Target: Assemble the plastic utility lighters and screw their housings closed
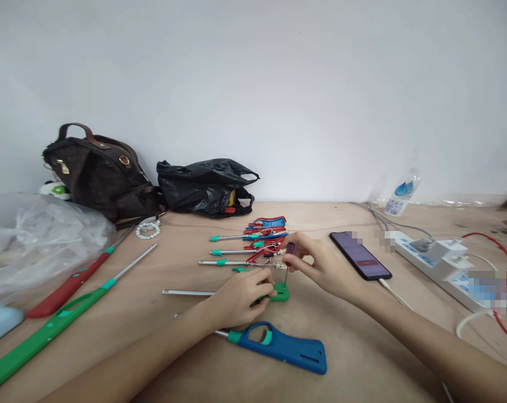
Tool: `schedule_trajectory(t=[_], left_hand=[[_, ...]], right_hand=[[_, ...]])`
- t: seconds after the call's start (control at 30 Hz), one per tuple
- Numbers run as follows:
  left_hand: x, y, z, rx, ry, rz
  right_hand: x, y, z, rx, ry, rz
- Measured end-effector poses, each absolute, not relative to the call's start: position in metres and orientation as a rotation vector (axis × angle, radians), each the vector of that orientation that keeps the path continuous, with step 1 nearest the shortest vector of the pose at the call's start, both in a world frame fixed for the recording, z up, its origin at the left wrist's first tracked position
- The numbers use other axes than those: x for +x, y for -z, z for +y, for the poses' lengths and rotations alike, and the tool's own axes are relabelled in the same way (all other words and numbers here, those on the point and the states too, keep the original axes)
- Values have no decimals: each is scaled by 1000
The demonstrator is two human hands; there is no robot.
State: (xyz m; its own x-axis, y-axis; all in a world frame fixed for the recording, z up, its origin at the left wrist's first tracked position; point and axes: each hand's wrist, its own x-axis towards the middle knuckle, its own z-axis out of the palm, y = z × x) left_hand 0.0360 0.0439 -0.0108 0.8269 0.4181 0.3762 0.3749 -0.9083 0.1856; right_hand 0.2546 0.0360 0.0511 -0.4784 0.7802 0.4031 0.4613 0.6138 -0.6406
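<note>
My left hand [247, 295] is closed over a green long-nosed lighter [282, 292], pressing it to the table; its metal tube sticks out to the left. In my right hand [311, 258] is a screwdriver [291, 249] with a dark purple handle, held almost upright. Its shaft reaches down to the end of the green handle; I cannot make out the exact contact. Nearer to me lies a blue lighter [293, 350] with a teal trigger. Beyond my hands are several opened lighters [259, 246] with metal tubes, wires and red and blue shells.
At left lie a red lighter [70, 288] and a longer green lighter [55, 324], beside a clear plastic bag [55, 240]. A dark backpack [97, 173] and black plastic bag [198, 187] stand by the wall. A phone [360, 256], power strip [425, 263] and bottle [403, 193] are at right.
</note>
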Motion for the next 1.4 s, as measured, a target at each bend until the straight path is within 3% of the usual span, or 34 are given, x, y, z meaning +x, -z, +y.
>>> schedule_trajectory(t=[0.37,0.57,0.73,0.93,1.13,1.33,1.4], left_hand=[[35,10,44,2905,-632,636],[36,9,43,2907,-637,634],[36,7,42,2904,-655,639],[36,8,42,2916,-639,659],[36,8,42,2906,-636,668],[36,8,43,2914,-632,635],[36,8,43,2914,-635,636]], right_hand=[[242,-63,45,-1031,90,-2472],[253,-68,37,-1104,164,-2590],[258,-66,42,-1115,455,-2567],[256,-70,37,-1072,252,-2620],[254,-69,40,-1183,401,-2595],[258,-75,36,-1133,159,-2665],[256,-73,38,-1191,221,-2685]])
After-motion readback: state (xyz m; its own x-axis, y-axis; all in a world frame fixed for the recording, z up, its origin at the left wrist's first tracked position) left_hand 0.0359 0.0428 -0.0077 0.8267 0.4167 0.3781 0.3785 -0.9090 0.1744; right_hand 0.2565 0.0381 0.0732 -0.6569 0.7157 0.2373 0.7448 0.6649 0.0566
